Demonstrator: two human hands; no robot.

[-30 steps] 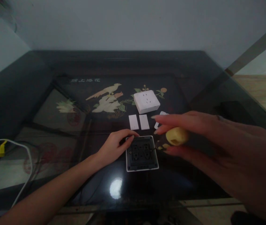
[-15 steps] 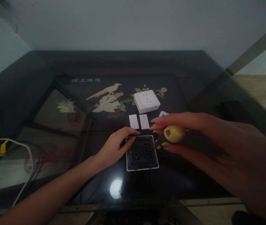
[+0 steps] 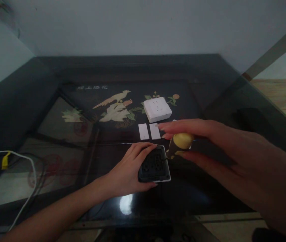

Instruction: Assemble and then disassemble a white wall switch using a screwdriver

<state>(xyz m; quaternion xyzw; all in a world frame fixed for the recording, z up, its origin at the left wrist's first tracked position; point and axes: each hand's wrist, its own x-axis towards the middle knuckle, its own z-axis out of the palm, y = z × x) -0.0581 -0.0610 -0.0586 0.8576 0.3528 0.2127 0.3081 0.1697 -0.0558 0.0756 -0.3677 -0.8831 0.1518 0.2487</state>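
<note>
A square switch box (image 3: 155, 168) with a white rim and dark inside lies on the dark glass table. My left hand (image 3: 133, 168) grips it from the left, fingers along the far edge and thumb at the near edge. My right hand (image 3: 208, 144) pinches a screwdriver (image 3: 182, 142) with a yellow and dark handle; its tip meets the inside of the box at the right edge. Just beyond lie two small white plates (image 3: 143, 131), side by side. Another white piece behind my right fingers is mostly hidden.
A white wall socket (image 3: 158, 109) sits farther back on the table (image 3: 117, 72). At the left, a white cable (image 3: 33, 171) with a yellow tag (image 3: 5, 161) runs across the glass. A wall rises behind the table.
My left hand has spread from the box's upper left corner to clasp its far and near edges. The screwdriver's handle has tipped slightly, its tip staying at the box's right side.
</note>
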